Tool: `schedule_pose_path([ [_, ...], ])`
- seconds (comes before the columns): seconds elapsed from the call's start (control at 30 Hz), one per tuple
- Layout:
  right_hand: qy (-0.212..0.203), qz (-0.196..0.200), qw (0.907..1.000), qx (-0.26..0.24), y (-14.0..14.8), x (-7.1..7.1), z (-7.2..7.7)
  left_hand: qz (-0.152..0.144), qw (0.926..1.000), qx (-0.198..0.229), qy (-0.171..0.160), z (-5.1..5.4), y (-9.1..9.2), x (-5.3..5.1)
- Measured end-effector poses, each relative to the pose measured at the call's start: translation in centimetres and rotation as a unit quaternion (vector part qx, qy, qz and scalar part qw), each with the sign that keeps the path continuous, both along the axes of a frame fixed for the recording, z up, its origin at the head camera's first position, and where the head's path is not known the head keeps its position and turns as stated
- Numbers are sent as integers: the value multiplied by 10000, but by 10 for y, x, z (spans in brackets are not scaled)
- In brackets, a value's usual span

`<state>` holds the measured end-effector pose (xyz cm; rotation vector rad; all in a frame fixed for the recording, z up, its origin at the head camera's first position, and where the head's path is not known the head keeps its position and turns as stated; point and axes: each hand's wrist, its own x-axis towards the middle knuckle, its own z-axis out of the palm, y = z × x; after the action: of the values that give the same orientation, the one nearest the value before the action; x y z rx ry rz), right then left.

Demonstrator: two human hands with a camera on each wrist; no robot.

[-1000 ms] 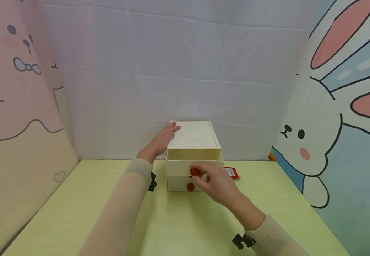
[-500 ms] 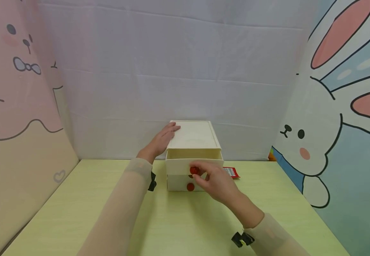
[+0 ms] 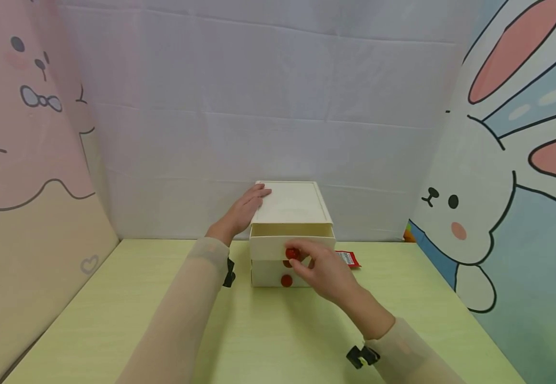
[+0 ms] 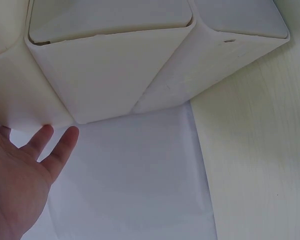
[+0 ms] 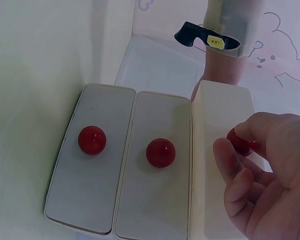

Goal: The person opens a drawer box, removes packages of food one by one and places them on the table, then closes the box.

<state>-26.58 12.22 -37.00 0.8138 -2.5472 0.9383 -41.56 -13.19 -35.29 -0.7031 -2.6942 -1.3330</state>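
Note:
A small white drawer cabinet [image 3: 291, 201] stands at the back of the table, its top drawer [image 3: 268, 248] partly pulled out. My right hand [image 3: 328, 272] pinches the round red knob [image 3: 292, 253] of that drawer between thumb and fingers. In the right wrist view, two lower drawers with red knobs, a middle knob [image 5: 161, 153] and a bottom knob [image 5: 92, 140], sit flush in the cabinet. My left hand [image 3: 240, 212] rests with extended fingers on the cabinet's upper left edge. The left wrist view has the left fingers [image 4: 61, 155] against the cabinet's side.
A red packet [image 3: 348, 259] with a white label lies on the table [image 3: 278, 336], just right of the cabinet. A white cloth wall [image 3: 278, 106] rises close behind, and printed cartoon panels stand on both sides.
The top drawer has slid a little farther into the cabinet, the right hand moving away from me with its knob. My left hand has stayed in place.

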Motion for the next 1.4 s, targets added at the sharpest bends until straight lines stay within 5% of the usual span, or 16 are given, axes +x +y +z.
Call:
schedule_pose_path([
  [1.4, 16, -278, 9995, 153, -6, -23, 1, -13, 10000, -57, 48, 1, 1, 2],
])
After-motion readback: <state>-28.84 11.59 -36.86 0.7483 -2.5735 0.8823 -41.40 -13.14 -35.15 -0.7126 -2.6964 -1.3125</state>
